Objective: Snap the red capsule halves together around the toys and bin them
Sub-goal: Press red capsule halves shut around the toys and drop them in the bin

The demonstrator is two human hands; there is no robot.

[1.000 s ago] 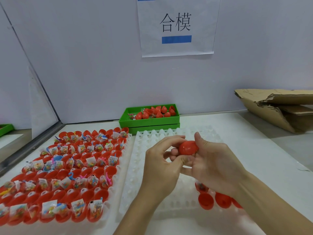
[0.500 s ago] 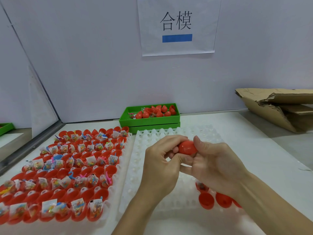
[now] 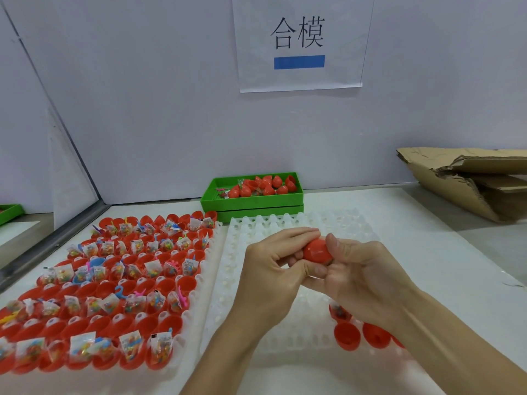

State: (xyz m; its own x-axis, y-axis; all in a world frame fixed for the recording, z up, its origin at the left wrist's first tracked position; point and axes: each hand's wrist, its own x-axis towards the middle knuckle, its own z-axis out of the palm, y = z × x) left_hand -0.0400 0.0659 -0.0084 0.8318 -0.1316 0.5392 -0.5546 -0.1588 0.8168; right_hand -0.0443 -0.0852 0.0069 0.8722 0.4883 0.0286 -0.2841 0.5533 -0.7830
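A: We start at the fingers. Our left hand [image 3: 271, 269] and right hand [image 3: 359, 275] meet over the white tray [image 3: 356, 232], and both curl round one red capsule [image 3: 317, 251]. The right thumb lies along its far right side; the left fingertips cover its top left, and the left thumb presses in from below.

B: Are its halves joined?

A: We see only a smooth red shell between the fingers. The seam is hidden, so we cannot tell.

B: And just past the hands?

A: Below the right wrist, in the near right cells of that tray, stand a few open red halves [image 3: 346, 336]; one of them, partly hidden by the wrist, holds a toy packet. The other cells we can see are bare.

B: To the left of the fingers?

A: A second tray [image 3: 211, 252] touching the first, packed with red halves [image 3: 185, 283], many holding toys [image 3: 134, 342] in small clear packets.

B: Beyond the fingertips?

A: The green bin [image 3: 251, 199], against the wall, with closed capsules [image 3: 263, 185] heaped at its right side. Above it hangs a paper sign [image 3: 299, 44]. Far right of our hands lies flattened cardboard [image 3: 467, 178].
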